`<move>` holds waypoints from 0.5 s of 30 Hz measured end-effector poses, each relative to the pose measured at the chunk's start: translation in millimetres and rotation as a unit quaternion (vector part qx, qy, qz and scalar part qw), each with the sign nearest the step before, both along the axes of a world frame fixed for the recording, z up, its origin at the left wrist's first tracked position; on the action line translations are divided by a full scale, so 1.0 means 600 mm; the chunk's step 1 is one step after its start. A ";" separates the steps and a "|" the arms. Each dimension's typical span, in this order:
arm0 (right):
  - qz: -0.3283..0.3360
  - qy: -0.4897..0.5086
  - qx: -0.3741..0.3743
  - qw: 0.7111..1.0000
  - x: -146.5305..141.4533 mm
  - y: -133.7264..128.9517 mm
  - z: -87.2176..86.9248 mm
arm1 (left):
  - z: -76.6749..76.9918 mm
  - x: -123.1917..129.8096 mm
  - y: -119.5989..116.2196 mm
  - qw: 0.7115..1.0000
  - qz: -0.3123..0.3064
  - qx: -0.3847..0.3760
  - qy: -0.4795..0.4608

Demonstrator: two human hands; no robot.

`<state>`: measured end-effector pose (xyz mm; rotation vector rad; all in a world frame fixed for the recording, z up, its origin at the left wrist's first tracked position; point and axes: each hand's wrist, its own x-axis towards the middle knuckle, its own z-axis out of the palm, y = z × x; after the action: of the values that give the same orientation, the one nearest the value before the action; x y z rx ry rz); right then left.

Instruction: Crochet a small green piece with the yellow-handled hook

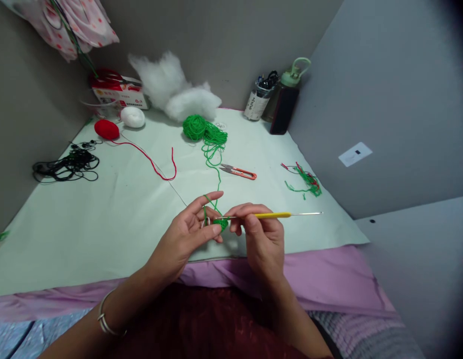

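My left hand (196, 224) pinches a small green crochet piece (221, 225) between thumb and fingers, with green yarn looped over its raised index finger. In my right hand (263, 234) is a crochet hook (272, 215) with a yellow handle, held like a pen. The hook's left tip meets the green piece; its other metal end points right. From my left hand a green strand runs back to the green yarn ball (194, 127) and its loose coils. Beyond my hands lie thread snips (239, 172) with orange handles.
Red yarn (107, 129), white yarn (133, 117) and tangled black cord (72, 163) lie on the left. White stuffing (192, 102) is at the back. A pen cup (257, 102), bottle (291, 77) and dark phone (284, 110) stand back right, with yarn scraps (308, 180) nearer.
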<state>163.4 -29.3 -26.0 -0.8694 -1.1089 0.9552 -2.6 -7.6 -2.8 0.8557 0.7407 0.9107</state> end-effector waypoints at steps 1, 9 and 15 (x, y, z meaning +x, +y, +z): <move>0.002 0.017 -0.002 1.000 0.000 0.001 0.001 | 0.000 0.000 0.000 1.000 0.001 0.000 0.005; -0.014 -0.013 -0.006 1.000 0.001 -0.006 0.010 | 0.003 -0.002 0.000 0.999 0.021 0.011 0.023; -0.095 -0.324 0.183 0.923 0.002 -0.023 0.007 | -0.005 0.005 -0.003 0.997 0.062 0.039 0.035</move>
<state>164.3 -43.1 -21.8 -0.9827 -1.6663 0.2662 0.2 -9.1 -5.7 0.9221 0.8303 1.0304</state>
